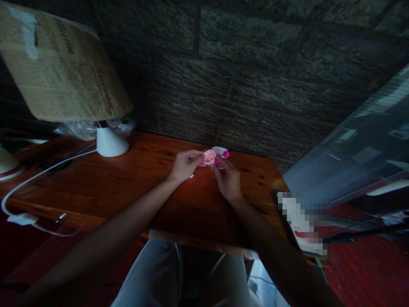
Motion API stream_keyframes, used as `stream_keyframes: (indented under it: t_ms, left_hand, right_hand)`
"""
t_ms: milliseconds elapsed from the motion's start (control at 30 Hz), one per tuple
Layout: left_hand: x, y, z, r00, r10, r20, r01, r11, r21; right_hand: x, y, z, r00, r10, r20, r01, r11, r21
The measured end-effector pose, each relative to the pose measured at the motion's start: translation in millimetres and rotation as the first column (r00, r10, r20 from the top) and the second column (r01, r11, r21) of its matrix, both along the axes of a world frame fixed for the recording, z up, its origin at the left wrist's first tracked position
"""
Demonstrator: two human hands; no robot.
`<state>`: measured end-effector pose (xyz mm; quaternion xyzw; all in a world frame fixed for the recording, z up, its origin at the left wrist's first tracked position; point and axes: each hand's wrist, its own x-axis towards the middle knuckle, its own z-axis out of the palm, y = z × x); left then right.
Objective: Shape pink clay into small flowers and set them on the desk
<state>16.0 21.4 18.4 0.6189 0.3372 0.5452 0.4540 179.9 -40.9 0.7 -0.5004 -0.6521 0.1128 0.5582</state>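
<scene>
A small pink artificial rose [209, 157] is held between both hands, over the far middle of the wooden desk. My left hand [187, 164] pinches it from the left with thumb and fingers. From the right, my right hand [228, 177] has its fingertips closed at the flower's edge. Just behind the rose lie magenta petals [226, 154] and a whitish piece [219, 150], partly hidden by the hands. A tiny pale pink scrap [191, 176] rests on the desk beside my left hand.
A lamp with a newsprint shade [76, 72] and white base [111, 143] stands at left, its white cord [41, 172] hanging over the desk [128, 187] edge. A dark brick wall [255, 81] rises behind. A blurred pale object [298, 221] lies at the right edge.
</scene>
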Motion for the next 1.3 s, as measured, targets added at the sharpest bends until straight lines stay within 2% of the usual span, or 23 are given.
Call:
stream_keyframes:
  t_ms: [367, 533, 633, 733, 800, 900, 1033, 1300]
  left_hand:
    - [-1.6, -7.2, 4.6, 1.0, -0.013, 0.015, 0.014, 0.999, -0.034]
    - [-0.6, -6.6, 2.9, 1.0, -0.003, 0.023, 0.005, 0.998, -0.067]
    - [0.9, -6.3, 2.5, 0.998, -0.024, 0.06, 0.032, 0.991, -0.132]
    - [-0.1, -2.8, 2.1, 0.992, -0.094, 0.086, 0.107, 0.981, -0.161]
    - [-3.8, 0.3, 3.1, 0.986, -0.156, 0.056, 0.162, 0.981, -0.111]
    - [-12.9, 3.4, 7.2, 0.977, -0.205, -0.058, 0.208, 0.977, 0.046]
    - [-22.6, 4.0, 12.3, 0.94, -0.258, -0.223, 0.3, 0.936, 0.183]
    - [-29.6, 5.0, 13.4, 0.913, -0.317, -0.259, 0.363, 0.919, 0.154]
  right_hand:
    - [-2.0, -7.4, 10.3, 0.997, 0.02, 0.075, -0.022, 0.999, 0.028]
    - [-2.2, -6.6, 7.4, 0.996, 0.04, 0.075, -0.043, 0.998, 0.046]
    - [-2.8, -5.3, 4.8, 0.999, 0.018, 0.051, -0.019, 1.0, 0.011]
    - [-2.7, -4.5, 4.7, 1.0, -0.007, 0.029, 0.007, 1.0, -0.007]
    - [-0.9, -3.9, 6.0, 0.999, 0.02, 0.033, -0.02, 1.0, -0.008]
    - [4.8, -3.2, 8.7, 0.99, 0.122, 0.074, -0.119, 0.992, -0.039]
    - [13.9, -2.9, 12.6, 0.972, 0.217, 0.086, -0.209, 0.974, -0.087]
    - [22.1, -3.3, 18.1, 0.915, 0.392, -0.097, -0.404, 0.89, -0.212]
